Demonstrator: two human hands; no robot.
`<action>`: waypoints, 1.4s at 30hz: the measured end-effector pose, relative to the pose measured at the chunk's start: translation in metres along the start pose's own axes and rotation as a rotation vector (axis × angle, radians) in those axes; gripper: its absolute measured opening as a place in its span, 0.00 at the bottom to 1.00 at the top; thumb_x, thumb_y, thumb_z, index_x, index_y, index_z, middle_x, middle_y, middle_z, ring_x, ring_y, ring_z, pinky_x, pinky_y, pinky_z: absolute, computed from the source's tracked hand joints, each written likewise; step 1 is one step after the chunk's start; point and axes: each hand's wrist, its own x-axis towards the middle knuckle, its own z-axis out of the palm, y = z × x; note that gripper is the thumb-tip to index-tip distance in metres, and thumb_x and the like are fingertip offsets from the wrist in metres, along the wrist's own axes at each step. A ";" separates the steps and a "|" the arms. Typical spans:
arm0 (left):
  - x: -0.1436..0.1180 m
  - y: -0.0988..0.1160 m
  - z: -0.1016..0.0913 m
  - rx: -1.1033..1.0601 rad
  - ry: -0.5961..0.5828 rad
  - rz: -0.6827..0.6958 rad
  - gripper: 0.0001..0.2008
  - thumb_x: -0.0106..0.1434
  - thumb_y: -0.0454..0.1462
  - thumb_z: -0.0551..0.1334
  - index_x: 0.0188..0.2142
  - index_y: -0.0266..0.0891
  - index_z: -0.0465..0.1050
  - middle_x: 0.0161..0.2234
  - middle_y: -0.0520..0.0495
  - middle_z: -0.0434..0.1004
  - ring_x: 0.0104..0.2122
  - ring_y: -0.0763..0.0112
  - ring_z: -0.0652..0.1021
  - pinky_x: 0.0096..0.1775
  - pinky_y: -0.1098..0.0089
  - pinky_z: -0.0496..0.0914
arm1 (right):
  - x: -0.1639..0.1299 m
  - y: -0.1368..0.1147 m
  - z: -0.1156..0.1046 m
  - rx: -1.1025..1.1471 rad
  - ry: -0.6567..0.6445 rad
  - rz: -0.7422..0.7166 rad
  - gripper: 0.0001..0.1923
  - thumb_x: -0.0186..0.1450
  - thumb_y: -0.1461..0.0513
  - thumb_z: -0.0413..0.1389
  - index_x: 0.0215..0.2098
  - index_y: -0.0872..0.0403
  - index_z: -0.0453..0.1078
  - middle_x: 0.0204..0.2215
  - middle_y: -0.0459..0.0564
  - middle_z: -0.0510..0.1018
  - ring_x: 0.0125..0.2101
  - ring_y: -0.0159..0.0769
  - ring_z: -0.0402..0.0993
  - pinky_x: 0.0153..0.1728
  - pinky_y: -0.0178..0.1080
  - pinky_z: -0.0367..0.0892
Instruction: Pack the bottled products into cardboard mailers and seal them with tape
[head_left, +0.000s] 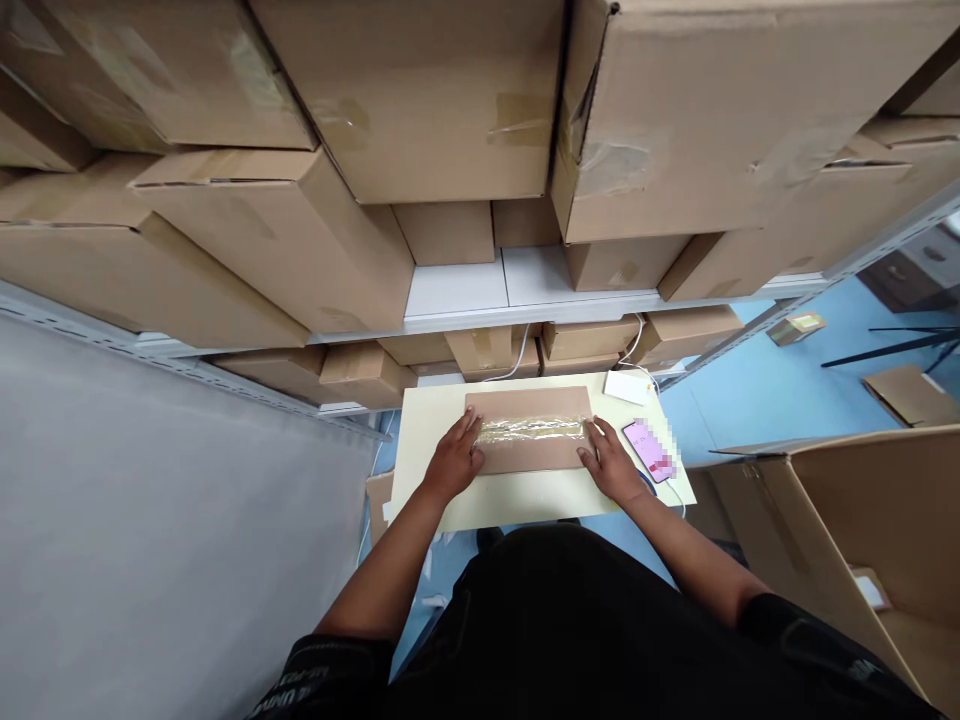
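A flat brown cardboard box point(525, 400) lies on the small cream table, with shiny clear packing tape point(529, 430) running lengthwise along the middle of its top. At the box's left end, my left hand point(454, 458) grips the edge, its fingers and thumb reaching over the top. The opposite end is held the same way by my right hand point(611, 465). Just right of that hand lies a phone point(646, 447) with a pink lit screen, partly pixelated. Part of a blue ring-shaped thing point(646, 482) shows by my right wrist.
The cream table point(427, 425) also bears a white box-like thing point(627, 387) with a cable. Shelves point(457, 290) loaded with cardboard boxes point(442, 90) rise beyond it. A large open carton point(870, 520) stands at the right, and a grey wall point(165, 500) closes the left side.
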 end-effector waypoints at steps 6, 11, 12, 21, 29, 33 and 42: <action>0.000 -0.008 0.005 -0.042 0.018 0.047 0.32 0.70 0.33 0.53 0.72 0.38 0.56 0.75 0.40 0.49 0.72 0.55 0.59 0.70 0.52 0.60 | -0.043 0.028 -0.024 -0.118 0.118 0.138 0.19 0.73 0.52 0.50 0.53 0.54 0.74 0.47 0.59 0.79 0.51 0.50 0.74 0.54 0.53 0.71; 0.000 -0.008 0.005 -0.040 0.013 0.035 0.30 0.72 0.37 0.53 0.72 0.38 0.57 0.75 0.40 0.49 0.72 0.54 0.59 0.69 0.51 0.60 | -0.086 0.050 -0.024 -0.489 -0.163 0.235 0.16 0.69 0.58 0.52 0.50 0.54 0.75 0.44 0.58 0.78 0.46 0.49 0.72 0.48 0.47 0.68; 0.000 -0.007 0.006 -0.038 0.015 0.029 0.30 0.72 0.37 0.53 0.72 0.38 0.57 0.75 0.40 0.49 0.72 0.54 0.59 0.69 0.51 0.60 | -0.089 0.052 -0.020 -0.537 -0.226 0.244 0.15 0.69 0.57 0.53 0.49 0.54 0.75 0.46 0.58 0.78 0.47 0.50 0.71 0.47 0.47 0.66; 0.001 -0.006 0.005 -0.032 -0.008 0.003 0.30 0.73 0.39 0.52 0.72 0.39 0.56 0.75 0.41 0.49 0.72 0.55 0.58 0.69 0.52 0.61 | -0.080 0.063 -0.002 -0.637 -0.216 0.405 0.16 0.71 0.57 0.50 0.50 0.57 0.73 0.47 0.60 0.75 0.49 0.50 0.69 0.48 0.45 0.62; 0.002 -0.005 0.005 0.021 -0.009 0.012 0.30 0.73 0.39 0.52 0.72 0.38 0.56 0.75 0.42 0.48 0.72 0.55 0.59 0.69 0.53 0.60 | -0.057 0.093 -0.009 -0.608 -0.456 0.621 0.17 0.71 0.60 0.52 0.55 0.58 0.70 0.49 0.64 0.76 0.50 0.50 0.74 0.45 0.43 0.64; 0.002 -0.004 0.005 0.027 -0.008 0.010 0.30 0.73 0.39 0.52 0.72 0.39 0.56 0.75 0.42 0.48 0.72 0.56 0.60 0.69 0.53 0.61 | -0.049 0.102 -0.011 -0.554 -0.520 0.636 0.14 0.73 0.60 0.49 0.51 0.57 0.71 0.48 0.62 0.78 0.47 0.47 0.77 0.40 0.41 0.65; 0.004 0.009 0.002 0.136 0.062 -0.034 0.27 0.67 0.37 0.58 0.66 0.43 0.70 0.66 0.40 0.69 0.65 0.43 0.65 0.66 0.42 0.56 | -0.070 0.067 -0.061 -0.085 0.010 0.593 0.16 0.64 0.54 0.56 0.48 0.51 0.66 0.27 0.44 0.74 0.27 0.40 0.72 0.30 0.38 0.62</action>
